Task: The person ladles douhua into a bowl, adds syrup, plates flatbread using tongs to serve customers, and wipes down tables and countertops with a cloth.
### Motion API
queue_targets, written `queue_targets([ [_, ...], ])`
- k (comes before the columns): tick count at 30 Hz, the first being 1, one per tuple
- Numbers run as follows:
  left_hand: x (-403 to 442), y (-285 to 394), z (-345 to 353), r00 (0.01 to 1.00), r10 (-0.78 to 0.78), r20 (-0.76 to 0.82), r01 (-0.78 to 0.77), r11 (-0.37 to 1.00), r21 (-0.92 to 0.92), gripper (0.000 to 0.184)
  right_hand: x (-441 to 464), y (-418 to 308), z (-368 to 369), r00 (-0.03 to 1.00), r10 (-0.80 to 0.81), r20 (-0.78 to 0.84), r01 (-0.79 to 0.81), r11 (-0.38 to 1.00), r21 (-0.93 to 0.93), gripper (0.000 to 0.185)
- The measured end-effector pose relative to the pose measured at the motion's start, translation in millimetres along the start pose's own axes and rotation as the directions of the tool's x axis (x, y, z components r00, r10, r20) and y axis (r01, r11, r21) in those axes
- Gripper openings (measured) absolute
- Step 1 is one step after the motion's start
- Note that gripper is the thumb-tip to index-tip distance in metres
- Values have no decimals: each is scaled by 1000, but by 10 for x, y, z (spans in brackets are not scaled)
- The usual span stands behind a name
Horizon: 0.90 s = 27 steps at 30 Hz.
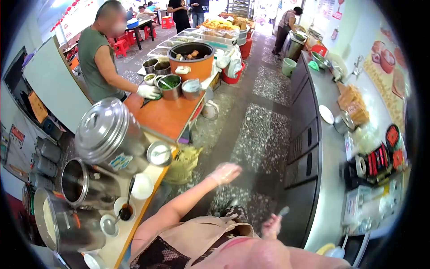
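Observation:
My left hand (226, 173), in a clear plastic glove, hangs over the floor beside the wooden table's edge; nothing shows in it and its fingers are blurred. Lower right, my right hand (271, 225) is closed around a small spoon-like utensil (283, 211), near the steel counter's cabinets. To the left stand a lidded steel pot (105, 130), a bowl of white contents (159, 153), a white bowl (142, 186) and a ladle (129, 193) resting in a bowl of dark sauce.
A co-worker (101, 62) with a white glove stands behind the orange board (165, 117). An orange pot (191, 60) is beyond. On the right, the steel counter (329, 179) holds a white plate (326, 114). A yellowish bag (183, 166) hangs at the table's edge.

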State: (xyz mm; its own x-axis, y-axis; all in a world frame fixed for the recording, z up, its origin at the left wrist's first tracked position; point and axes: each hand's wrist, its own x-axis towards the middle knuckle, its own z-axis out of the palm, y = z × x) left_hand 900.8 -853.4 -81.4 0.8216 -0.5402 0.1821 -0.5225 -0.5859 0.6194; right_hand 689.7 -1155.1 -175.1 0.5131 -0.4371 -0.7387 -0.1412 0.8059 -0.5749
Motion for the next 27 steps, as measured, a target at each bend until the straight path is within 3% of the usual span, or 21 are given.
queue_targets([
  [1,465,-246,-11,996,36,-87,-39,999,-30,20,313,-181,94,999,-18,-40,18,1000,13,42],
  [3,1208,-920,46,996,-77,-55,77,997,-5,24,879,-559,450,989,-46,-143,47,999,4,45],
  [5,1572,-1848,315,956,-286,-71,290,956,54,25,1481,-983,979,991,23,-135,-16,999,51,46],
  [6,1552,-2099,301,888,-455,-60,457,889,24,27,1844,-1206,1322,993,70,-92,-66,997,45,45],
  [7,1329,-2647,610,779,-591,-210,615,786,66,28,1915,-1460,1921,995,83,-47,-84,996,-14,42],
  [8,1075,-3380,1019,522,-850,-74,849,510,139,29,2352,-1582,2339,992,114,56,-115,993,17,40],
  [9,812,-3130,772,192,-978,85,956,205,208,28,2757,-1704,2774,978,141,153,-148,988,36,38],
  [11,79,-3112,695,206,-892,403,820,382,427,31,2981,-2030,4096,941,189,282,-208,977,38,31],
  [12,0,-3015,652,170,-867,468,825,385,414,31,3101,-2179,4728,884,238,403,-270,962,25,28],
  [15,355,-2896,609,-55,-891,450,955,84,284,32,3687,-2540,6431,582,324,745,-357,926,-124,20],
  [16,624,-2912,634,-107,-893,437,973,-3,232,32,3832,-2636,6978,570,304,763,-304,941,-147,18],
  [19,1716,-3325,867,-145,-896,419,988,-112,103,32,4258,-2829,8241,575,229,785,-151,973,-173,23],
  [20,2154,-3523,922,-137,-902,410,991,-123,60,32,4558,-2876,8540,532,239,812,-116,971,-210,23],
  [21,2632,-3732,951,-128,-909,396,989,-145,-14,32,4755,-2955,8787,548,265,794,-147,964,-220,23],
  [23,3766,-4226,1080,-112,-930,350,911,-237,-337,32,5435,-3127,9110,554,358,751,-254,932,-257,22],
  [24,4524,-4600,1139,-59,-949,310,744,-249,-620,32,5670,-3288,9207,591,417,690,-335,906,-260,20],
  [25,5342,-4913,1103,20,-967,253,702,-167,-692,33,5970,-3461,9248,587,421,692,-386,896,-218,19],
  [26,6378,-4968,656,241,-958,157,969,247,20,29,6261,-3699,9264,574,447,686,-454,871,-187,17],
  [27,7335,-5404,689,278,-960,29,958,275,-82,26,6666,-3950,9243,598,409,689,-432,889,-153,15],
])
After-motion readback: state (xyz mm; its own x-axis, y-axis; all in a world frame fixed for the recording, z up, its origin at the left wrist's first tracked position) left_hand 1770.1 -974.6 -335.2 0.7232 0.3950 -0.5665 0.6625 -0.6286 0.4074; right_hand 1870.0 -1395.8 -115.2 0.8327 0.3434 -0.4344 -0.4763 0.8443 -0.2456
